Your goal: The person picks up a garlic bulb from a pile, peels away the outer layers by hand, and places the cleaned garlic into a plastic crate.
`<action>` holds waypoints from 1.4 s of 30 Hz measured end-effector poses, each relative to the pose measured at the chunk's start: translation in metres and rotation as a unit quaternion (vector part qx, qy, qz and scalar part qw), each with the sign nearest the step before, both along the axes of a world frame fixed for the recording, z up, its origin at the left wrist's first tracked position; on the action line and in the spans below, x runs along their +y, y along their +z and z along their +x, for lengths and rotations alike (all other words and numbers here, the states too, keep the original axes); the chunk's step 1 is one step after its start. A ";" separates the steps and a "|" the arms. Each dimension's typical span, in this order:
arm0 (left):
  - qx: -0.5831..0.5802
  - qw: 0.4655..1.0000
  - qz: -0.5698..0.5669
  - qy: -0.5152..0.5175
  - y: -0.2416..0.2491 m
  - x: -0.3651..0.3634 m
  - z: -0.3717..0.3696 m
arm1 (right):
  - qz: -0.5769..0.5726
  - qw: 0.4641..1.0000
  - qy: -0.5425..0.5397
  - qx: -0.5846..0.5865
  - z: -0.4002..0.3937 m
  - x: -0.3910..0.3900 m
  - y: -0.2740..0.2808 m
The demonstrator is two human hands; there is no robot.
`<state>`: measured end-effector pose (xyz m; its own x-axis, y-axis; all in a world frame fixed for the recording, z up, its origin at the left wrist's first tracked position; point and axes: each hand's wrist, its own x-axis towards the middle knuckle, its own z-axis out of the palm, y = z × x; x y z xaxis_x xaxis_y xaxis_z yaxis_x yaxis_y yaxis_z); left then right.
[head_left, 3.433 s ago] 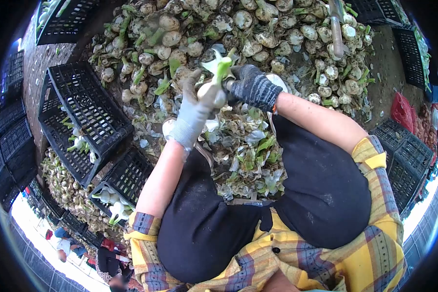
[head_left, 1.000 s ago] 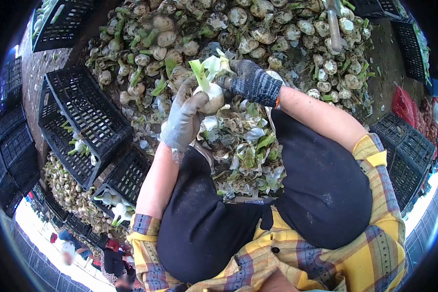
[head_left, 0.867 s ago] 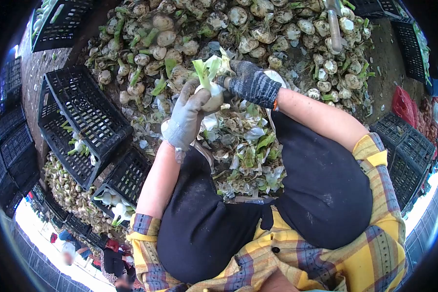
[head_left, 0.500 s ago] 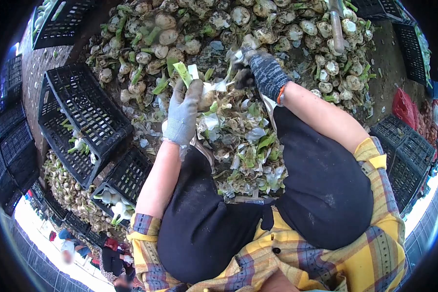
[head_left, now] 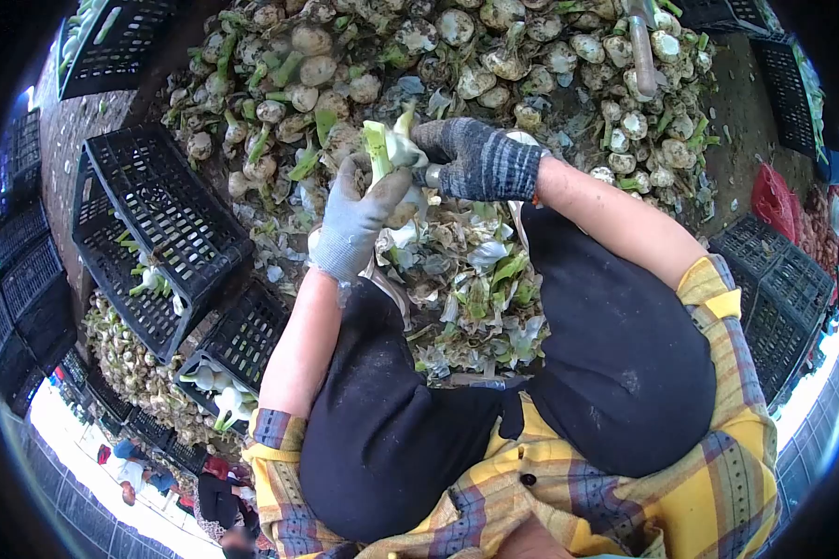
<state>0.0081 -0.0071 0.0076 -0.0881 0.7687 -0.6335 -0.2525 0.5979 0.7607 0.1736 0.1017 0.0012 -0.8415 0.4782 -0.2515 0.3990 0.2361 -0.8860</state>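
My left hand (head_left: 356, 222), in a pale grey glove, is closed around a garlic bulb (head_left: 403, 212) whose cut green stem (head_left: 378, 149) points up. My right hand (head_left: 464, 156), in a dark striped glove, is closed and pressed close against the stem side of the bulb. A short grey tool (head_left: 432, 175) pokes out of the right fist, its other end hidden by the fingers. Whitish peeled leaf layers (head_left: 401, 149) stand between the two hands. Beneath them lies a heap of stripped skins and leaves (head_left: 480, 270).
A large pile of untrimmed garlic bulbs (head_left: 475, 84) spreads ahead, with a wooden-handled tool (head_left: 643, 56) resting on it. Black crates (head_left: 172, 224) stand at left, a few holding white bulbs (head_left: 231, 405). Another black crate (head_left: 774, 279) and a red bag (head_left: 776, 200) are at right. People (head_left: 219, 498) sit far behind.
My right hand has come back from the pile side, leftward and down, to the bulb in my left hand. The bulb has turned more upright, with the left hand nearly in place.
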 end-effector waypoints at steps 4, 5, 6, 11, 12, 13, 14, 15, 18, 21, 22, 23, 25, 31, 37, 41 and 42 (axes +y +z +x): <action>-0.085 0.984 -0.015 0.158 0.009 0.000 0.003 | 0.069 0.993 -0.094 -0.008 0.007 -0.001 -0.003; -0.082 0.984 -0.002 0.157 0.009 0.000 0.002 | 0.081 0.988 -0.121 -0.039 0.010 0.000 -0.003; -0.080 0.984 0.011 0.156 0.007 -0.001 0.000 | 0.089 0.987 -0.135 -0.024 0.010 0.001 -0.011; -0.051 0.998 -0.010 0.029 0.008 -0.002 -0.008 | -0.059 0.991 -0.073 0.093 0.002 -0.001 -0.016; -0.030 0.999 0.016 0.032 0.006 -0.002 -0.006 | -0.078 0.992 -0.046 0.090 -0.002 -0.004 -0.008; -0.002 1.000 0.010 0.030 0.009 -0.001 -0.004 | 0.002 0.996 -0.012 0.085 -0.005 -0.007 0.000; 0.025 0.999 0.003 0.029 0.014 0.001 -0.002 | -0.106 0.994 -0.012 0.013 -0.001 -0.005 0.012; 0.052 0.998 -0.005 0.028 0.016 0.001 0.001 | -0.079 0.996 -0.019 0.029 -0.001 -0.008 0.004; 0.026 0.997 0.050 0.049 0.002 -0.004 0.002 | -0.080 0.991 -0.083 0.073 -0.003 -0.018 -0.003; 0.064 0.992 -0.005 0.111 0.008 0.003 -0.006 | -0.206 0.966 -0.147 0.054 0.006 -0.007 -0.001; 0.053 0.988 0.018 0.146 0.001 0.004 -0.010 | -0.234 0.959 -0.149 0.063 0.010 -0.005 -0.004; 0.040 0.982 0.042 0.180 -0.006 0.004 -0.012 | -0.190 0.967 -0.148 0.084 0.013 -0.006 -0.014; 0.016 0.977 0.031 0.211 -0.004 0.006 -0.015 | -0.326 0.912 -0.243 0.046 0.017 -0.005 0.012; -0.105 0.952 0.074 0.279 -0.014 0.004 -0.034 | -0.288 0.929 -0.223 -0.065 0.019 0.004 -0.002; 0.057 0.983 0.102 0.140 0.010 0.007 -0.014 | -0.319 0.941 -0.115 -0.008 -0.006 -0.008 -0.010; 0.051 0.986 0.150 0.055 0.009 0.002 -0.009 | -0.552 0.827 -0.087 0.064 -0.012 -0.008 -0.008; 0.056 0.982 0.170 0.053 0.001 -0.001 -0.009 | -0.422 0.904 -0.018 0.073 -0.012 -0.011 -0.011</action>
<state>-0.0005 -0.0081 0.0084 -0.2324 0.9171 -0.3238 -0.2035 0.2797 0.9383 0.1621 0.0910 -0.0100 -0.8829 0.1951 -0.4271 0.2581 -0.5583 -0.7885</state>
